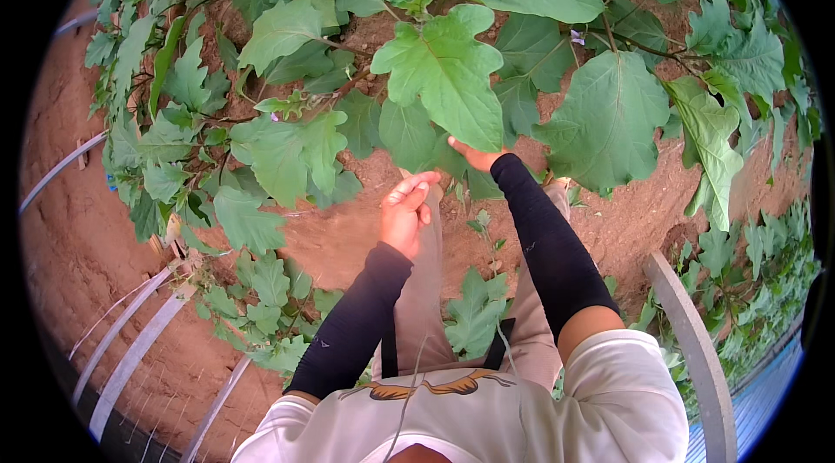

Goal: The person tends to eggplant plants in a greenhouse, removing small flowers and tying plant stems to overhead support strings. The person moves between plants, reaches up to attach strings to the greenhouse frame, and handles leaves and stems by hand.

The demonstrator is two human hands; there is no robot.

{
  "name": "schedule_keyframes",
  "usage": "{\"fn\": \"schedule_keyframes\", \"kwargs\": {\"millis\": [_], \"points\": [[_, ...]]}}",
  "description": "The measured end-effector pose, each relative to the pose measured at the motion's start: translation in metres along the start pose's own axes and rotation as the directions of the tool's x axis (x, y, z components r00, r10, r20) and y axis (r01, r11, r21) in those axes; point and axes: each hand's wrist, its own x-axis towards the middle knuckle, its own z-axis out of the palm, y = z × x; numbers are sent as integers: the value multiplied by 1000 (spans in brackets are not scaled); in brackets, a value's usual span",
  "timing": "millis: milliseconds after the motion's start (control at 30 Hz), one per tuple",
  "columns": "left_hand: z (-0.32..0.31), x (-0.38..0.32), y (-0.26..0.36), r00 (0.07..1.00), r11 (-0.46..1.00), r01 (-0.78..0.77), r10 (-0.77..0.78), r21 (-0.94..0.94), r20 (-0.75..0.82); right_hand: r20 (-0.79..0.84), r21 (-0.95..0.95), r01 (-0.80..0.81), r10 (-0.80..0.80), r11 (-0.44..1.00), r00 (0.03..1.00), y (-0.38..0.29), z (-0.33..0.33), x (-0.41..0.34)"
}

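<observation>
Large lobed leaves of an eggplant plant [450,68] spread in front of me. My right hand [481,155] reaches under the lowest tip of the central leaf. One finger or thumb shows beside a lower leaf [408,130]; the other fingers are hidden by foliage, so any hold cannot be made out. Lower and to the left, my left hand [403,212] is held above my trouser leg, its fingers loosely bent and nothing visible in them. Small purple flowers [577,37] show among the stems.
Reddish bare soil [326,235] lies under the plants. A grey post [695,349] rises at right, near more plants and blue sheeting [773,391]. Pale bars [134,358] and thin wires stand at lower left. A leafy plant [479,313] grows between my legs.
</observation>
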Motion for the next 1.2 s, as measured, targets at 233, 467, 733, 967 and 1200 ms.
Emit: {"fn": "schedule_keyframes", "kwargs": {"millis": [233, 467, 733, 967, 1200], "points": [[12, 95, 18, 989, 932, -111, 139, 345, -58, 154, 276, 122, -169, 954, 974, -41, 22, -6], [-22, 128, 29, 981, 814, -80, 166, 575, -98, 499, 827, -326, -333, 458, 800, 35, 31, 51], [-39, 137, 79, 980, 784, -65, 166, 618, -106, -54, 839, -230, 495, 493, 867, 137, 67, 260], [-51, 143, 94, 983, 755, -7, 126, 656, -135, -31, 788, -237, 421, 568, 907, 146, 80, 334], [-46, 149, 103, 988, 773, -26, 115, 634, -100, -253, 555, -254, 452, 792, 856, 176, 97, 352]]}}
